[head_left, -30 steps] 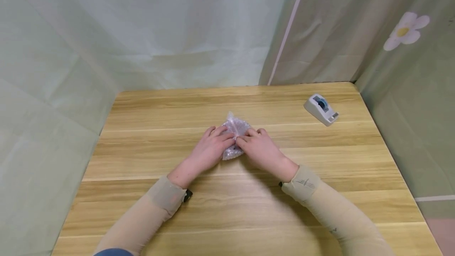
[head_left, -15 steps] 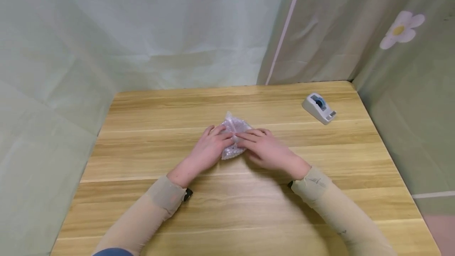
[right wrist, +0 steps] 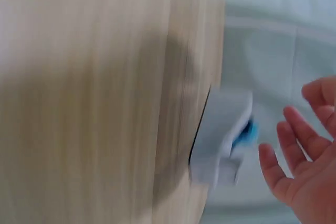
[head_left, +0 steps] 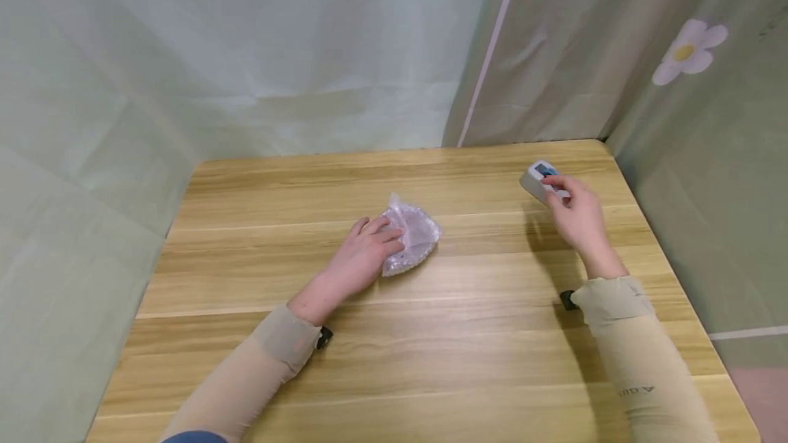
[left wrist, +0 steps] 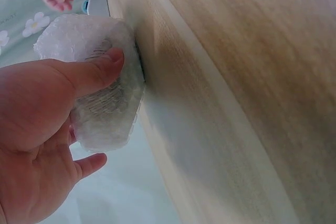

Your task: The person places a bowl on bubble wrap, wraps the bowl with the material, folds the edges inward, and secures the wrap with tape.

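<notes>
A bubble-wrapped package point(head_left: 420, 232) lies on the wooden table in the middle; something dark and ribbed shows faintly through the wrap in the left wrist view, its kind unclear. My left hand point(head_left: 363, 251) holds its left side, the thumb point(left wrist: 100, 73) against the near face and the fingers over the top. Over at the right, my right hand point(head_left: 579, 214) hovers by a grey-white tape dispenser point(head_left: 534, 183) with a blue tape roll point(right wrist: 245, 132). In the right wrist view its loosely bent fingers point(right wrist: 296, 142) are apart from the dispenser and hold nothing.
The table point(head_left: 382, 361) has a wood-grain top, its back edge near a pale green curtain point(head_left: 308, 53). A curtain with a white flower point(head_left: 689, 52) hangs along the right side. The dispenser stands near the back right corner.
My right hand has left the package and moved right and away from me to the tape dispenser, uncovering the package's right side. The left hand has stayed on the package.
</notes>
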`<state>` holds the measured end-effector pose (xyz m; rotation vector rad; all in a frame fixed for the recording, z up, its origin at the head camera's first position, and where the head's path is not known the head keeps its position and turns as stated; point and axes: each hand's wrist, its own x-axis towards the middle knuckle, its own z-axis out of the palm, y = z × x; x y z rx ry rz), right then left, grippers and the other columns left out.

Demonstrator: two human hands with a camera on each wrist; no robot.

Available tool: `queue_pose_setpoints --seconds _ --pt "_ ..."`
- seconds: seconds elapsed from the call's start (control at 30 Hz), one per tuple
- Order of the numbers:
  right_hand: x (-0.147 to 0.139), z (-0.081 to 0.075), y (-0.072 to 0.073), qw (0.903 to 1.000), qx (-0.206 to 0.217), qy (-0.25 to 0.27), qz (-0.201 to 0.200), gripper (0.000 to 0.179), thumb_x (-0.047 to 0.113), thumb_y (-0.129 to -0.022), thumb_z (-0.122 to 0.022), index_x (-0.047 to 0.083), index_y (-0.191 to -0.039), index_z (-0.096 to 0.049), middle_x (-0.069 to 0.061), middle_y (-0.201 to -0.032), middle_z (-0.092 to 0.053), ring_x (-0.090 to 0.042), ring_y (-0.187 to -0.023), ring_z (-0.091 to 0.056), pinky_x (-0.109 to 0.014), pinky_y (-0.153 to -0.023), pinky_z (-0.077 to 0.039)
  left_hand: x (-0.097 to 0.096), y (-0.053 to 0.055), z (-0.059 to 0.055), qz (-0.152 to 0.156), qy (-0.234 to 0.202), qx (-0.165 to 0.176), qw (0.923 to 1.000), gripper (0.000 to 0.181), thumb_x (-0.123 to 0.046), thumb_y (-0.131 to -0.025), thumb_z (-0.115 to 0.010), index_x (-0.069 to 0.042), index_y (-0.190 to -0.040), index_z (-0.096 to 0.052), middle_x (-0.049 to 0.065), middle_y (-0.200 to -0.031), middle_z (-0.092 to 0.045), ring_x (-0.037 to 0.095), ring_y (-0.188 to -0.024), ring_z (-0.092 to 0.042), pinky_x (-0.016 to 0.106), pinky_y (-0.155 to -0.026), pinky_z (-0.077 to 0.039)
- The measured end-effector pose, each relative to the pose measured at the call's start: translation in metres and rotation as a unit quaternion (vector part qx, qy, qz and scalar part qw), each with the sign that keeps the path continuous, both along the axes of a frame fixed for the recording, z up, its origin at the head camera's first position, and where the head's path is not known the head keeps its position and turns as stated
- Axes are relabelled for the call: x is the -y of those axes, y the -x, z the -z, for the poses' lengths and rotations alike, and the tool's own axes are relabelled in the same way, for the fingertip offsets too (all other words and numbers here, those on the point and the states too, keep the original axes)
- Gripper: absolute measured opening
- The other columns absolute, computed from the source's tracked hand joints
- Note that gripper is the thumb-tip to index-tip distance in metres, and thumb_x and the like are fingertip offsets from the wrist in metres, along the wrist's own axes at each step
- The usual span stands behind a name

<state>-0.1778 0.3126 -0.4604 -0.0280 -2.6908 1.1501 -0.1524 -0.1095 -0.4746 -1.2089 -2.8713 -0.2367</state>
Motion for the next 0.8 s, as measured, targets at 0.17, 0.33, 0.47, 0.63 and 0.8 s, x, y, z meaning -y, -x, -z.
queue_pose_setpoints --seconds 0.17,0.33,0.47,0.63,0.8 --pt "-0.041 -0.003 0.011 0.9957 0.078 -0.031 0.039 0.044 0.023 -0.111 -0.047 0.0 -0.146 -0.06 -0.032 -0.148 -0.054 -0.049 -0.135 -0.05 -0.064 -0.106 -0.045 0.001 0.0 -0.001 -0.003 -0.003 0.0 1.0 0.039 0.006 -0.097 -0.066 -0.015 -0.128 -0.077 0.006 -0.148 -0.065 0.036 -0.147 -0.046 0.068 -0.121 -0.033" --pt "-0.059 0.0 0.02 0.985 0.15 -0.084 -0.012 0.05 0.032 -0.114 -0.045 -0.005 -0.146 -0.057 -0.037 -0.148 -0.052 -0.054 -0.134 -0.049 -0.07 -0.109 -0.04 0.001 -0.002 0.0 -0.002 0.004 -0.004 1.0 0.035 0.004 -0.097 -0.068 -0.016 -0.125 -0.078 0.005 -0.147 -0.066 0.036 -0.146 -0.047 0.067 -0.12 -0.035" --pt "-0.062 -0.002 0.023 0.9783 0.184 -0.092 -0.025 0.052 0.037 -0.113 -0.048 -0.005 -0.142 -0.059 -0.035 -0.141 -0.057 -0.049 -0.126 -0.053 -0.066 -0.106 -0.043 0.0 -0.002 0.001 -0.001 0.006 -0.005 1.0 0.033 0.003 -0.099 -0.068 -0.016 -0.124 -0.078 0.004 -0.148 -0.066 0.035 -0.146 -0.047 0.067 -0.12 -0.035" --pt "-0.063 -0.004 0.026 0.9748 0.196 -0.102 -0.029 0.051 0.039 -0.113 -0.05 -0.007 -0.134 -0.06 -0.033 -0.133 -0.061 -0.046 -0.117 -0.056 -0.061 -0.099 -0.046 -0.001 -0.002 -0.001 -0.006 0.001 0.001 1.0 0.03 0.001 -0.101 -0.067 -0.015 -0.123 -0.079 0.004 -0.147 -0.066 0.035 -0.146 -0.047 0.067 -0.12 -0.034" --pt "-0.064 -0.01 0.029 0.9683 0.224 -0.105 -0.036 0.05 0.036 -0.112 -0.054 -0.01 -0.131 -0.056 -0.036 -0.134 -0.058 -0.046 -0.116 -0.055 -0.058 -0.096 -0.047 -0.001 -0.002 -0.001 -0.008 0.001 0.005 1.0 0.031 0.002 -0.1 -0.067 -0.014 -0.123 -0.079 0.004 -0.147 -0.066 0.035 -0.146 -0.047 0.068 -0.12 -0.034"
